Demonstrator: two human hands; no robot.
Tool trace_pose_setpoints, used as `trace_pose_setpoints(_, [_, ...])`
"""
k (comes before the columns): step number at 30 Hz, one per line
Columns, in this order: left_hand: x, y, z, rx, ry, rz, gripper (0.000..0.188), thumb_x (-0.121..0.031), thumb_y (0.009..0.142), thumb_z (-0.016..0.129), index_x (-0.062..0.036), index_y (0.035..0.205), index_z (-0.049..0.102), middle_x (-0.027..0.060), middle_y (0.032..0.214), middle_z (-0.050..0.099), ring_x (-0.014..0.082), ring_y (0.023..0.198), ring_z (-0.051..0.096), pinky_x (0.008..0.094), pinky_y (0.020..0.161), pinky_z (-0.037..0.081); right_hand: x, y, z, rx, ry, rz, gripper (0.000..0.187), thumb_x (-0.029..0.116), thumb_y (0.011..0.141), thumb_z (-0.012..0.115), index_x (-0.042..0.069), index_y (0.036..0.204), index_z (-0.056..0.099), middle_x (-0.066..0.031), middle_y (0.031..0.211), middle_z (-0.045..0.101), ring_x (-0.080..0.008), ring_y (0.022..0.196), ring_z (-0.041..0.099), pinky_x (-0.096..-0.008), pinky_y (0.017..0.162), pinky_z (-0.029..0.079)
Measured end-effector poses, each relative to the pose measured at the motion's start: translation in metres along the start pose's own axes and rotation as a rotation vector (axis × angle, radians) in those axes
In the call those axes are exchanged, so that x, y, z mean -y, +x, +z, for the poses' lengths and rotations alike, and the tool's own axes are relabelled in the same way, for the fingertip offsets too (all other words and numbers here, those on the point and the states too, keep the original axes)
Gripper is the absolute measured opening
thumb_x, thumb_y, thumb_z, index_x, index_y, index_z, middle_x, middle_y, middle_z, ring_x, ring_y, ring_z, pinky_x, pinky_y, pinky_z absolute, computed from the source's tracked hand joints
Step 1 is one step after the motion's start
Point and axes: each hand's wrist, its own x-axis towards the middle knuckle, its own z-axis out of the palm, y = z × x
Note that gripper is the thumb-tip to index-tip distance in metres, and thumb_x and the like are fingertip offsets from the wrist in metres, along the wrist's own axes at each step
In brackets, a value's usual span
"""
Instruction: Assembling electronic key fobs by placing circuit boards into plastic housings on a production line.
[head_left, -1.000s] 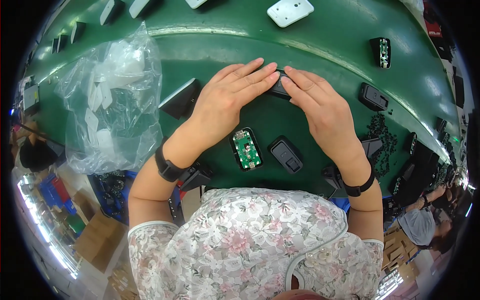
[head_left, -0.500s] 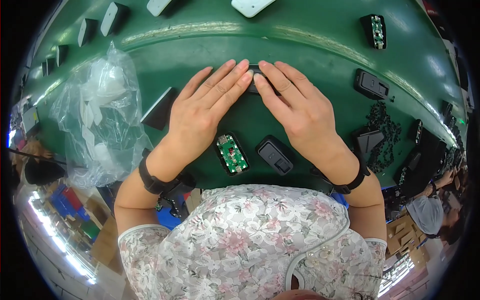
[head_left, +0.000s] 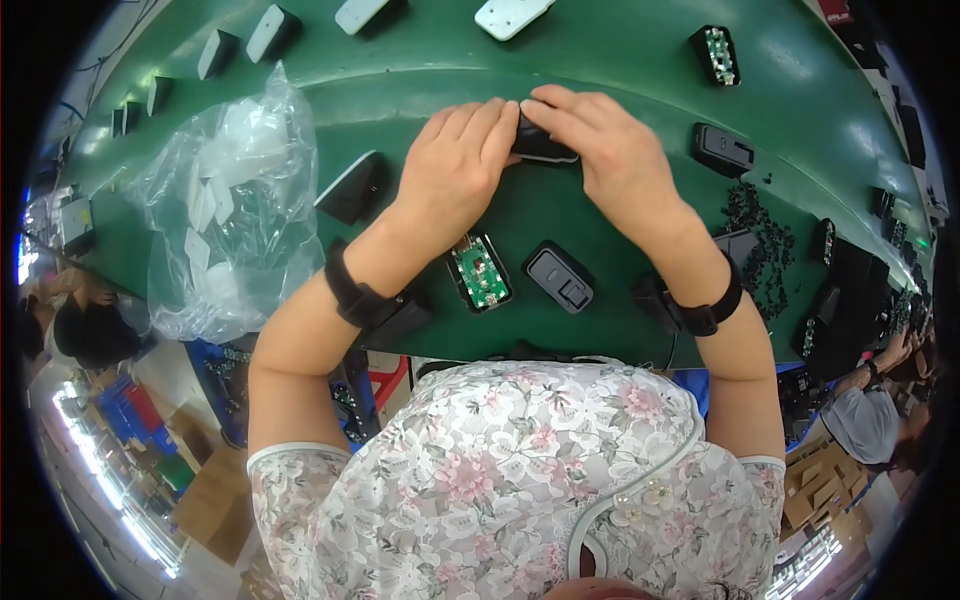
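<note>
Both my hands meet over the table around a black plastic housing (head_left: 545, 147). My left hand (head_left: 452, 168) is closed on its left end, fingertips at the far edge. My right hand (head_left: 618, 150) grips the right and far side, its fingers bent over the top. Part of the housing is hidden by my fingers. Nearer me lie an open black case with a green circuit board (head_left: 481, 275) and, to its right, a closed black case (head_left: 558, 277) with a rectangular recess. A black wedge-shaped housing with a pale face (head_left: 350, 188) rests left of my left hand.
A clear plastic bag (head_left: 240, 210) of white parts lies at the left. Small black pieces (head_left: 765, 245) are heaped at the right, near another black case (head_left: 723, 150) and a board in a case (head_left: 718, 56). White-faced housings (head_left: 512, 16) line the far side.
My hands lay flat with fingertips together over a dark part; now the fingers are curled around the black housing, and more of it shows. The whole view has shifted slightly.
</note>
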Motion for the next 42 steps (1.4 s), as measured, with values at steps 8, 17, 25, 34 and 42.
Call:
trace_pose_setpoints(8, [0.016,0.014,0.005,-0.088,-0.170,-0.034,0.034,-0.011,0.079,0.064,0.0019,0.109,0.057,0.0140,0.099,0.063,0.0292,0.091,0.060,0.0354,0.078,0.050,-0.014,-0.003,0.016,-0.076,0.070,-0.041,0.057,0.012,0.078,0.068,0.007,0.131,0.046,-0.0140,0.125,0.049,-0.0319,0.108,0.053,-0.0366,0.087,0.049])
trace_pose_setpoints(17, [-0.013,0.039,-0.014,0.001,-0.956,-0.420,0.022,-0.012,0.090,0.060,0.0030,0.106,0.059,0.0121,0.082,0.063,0.0151,0.058,0.060,0.0274,0.054,0.048,-0.015,-0.005,-0.024,-0.120,0.300,0.090,0.032,0.026,0.094,0.054,0.004,0.117,0.053,-0.0146,0.101,0.058,-0.0306,0.085,0.060,-0.0352,0.076,0.048])
trace_pose_setpoints(25, [-0.011,0.103,0.043,0.152,-1.295,-0.736,0.031,-0.022,0.098,0.049,0.0087,0.100,0.056,0.0120,0.078,0.065,0.0130,0.059,0.062,0.0231,0.052,0.050,-0.038,-0.008,-0.039,-0.527,0.171,0.404,0.040,0.024,0.093,0.059,0.003,0.125,0.050,-0.0114,0.110,0.062,-0.0186,0.093,0.061,-0.0274,0.077,0.048])
trace_pose_setpoints(34, [0.009,0.140,0.068,0.228,-1.029,-0.929,0.029,-0.020,0.094,0.053,0.0077,0.099,0.046,0.0164,0.068,0.064,0.0189,0.049,0.061,0.0284,0.044,0.049,-0.030,-0.055,-0.080,-0.683,0.384,0.524,0.023,0.014,0.097,0.051,0.001,0.113,0.060,-0.0067,0.103,0.065,-0.0066,0.081,0.058,-0.0189,0.068,0.045])
trace_pose_setpoints(42, [0.027,0.121,0.067,0.050,-0.302,-0.629,0.035,-0.030,0.088,0.063,0.0028,0.097,0.052,0.0062,0.055,0.058,0.0178,0.050,0.057,0.0301,0.052,0.045,-0.016,-0.060,-0.076,-0.637,0.478,0.472,0.022,0.013,0.098,0.049,0.001,0.113,0.060,-0.0065,0.102,0.065,-0.0051,0.075,0.055,-0.0182,0.063,0.042])
